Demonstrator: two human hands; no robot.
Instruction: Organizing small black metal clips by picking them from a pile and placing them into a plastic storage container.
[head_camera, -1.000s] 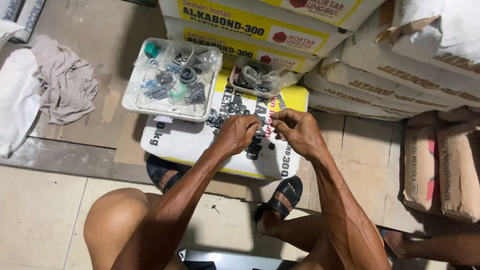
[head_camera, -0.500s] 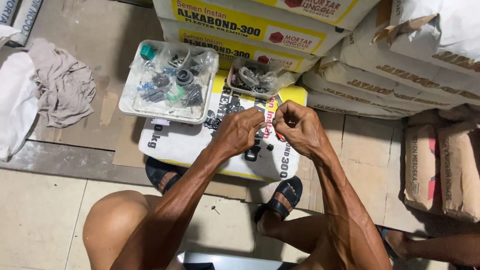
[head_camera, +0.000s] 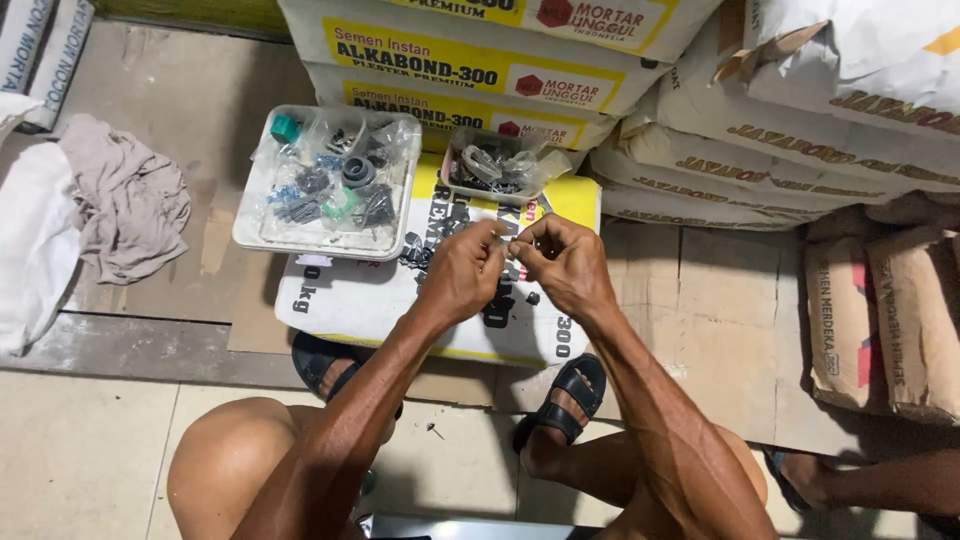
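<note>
Over white sack (head_camera: 370, 295), both hands' fingertips (head_camera: 497, 236) pinching something tiny

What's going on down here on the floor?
A person squats over a white and yellow sack lying flat. The left hand and right hand meet above it, pinching something too small to make out. Beyond them on the sack sit a big tray of bagged small parts and a small tray of similar bits. More sacks are stacked behind, and a rag lies to the left.
</note>
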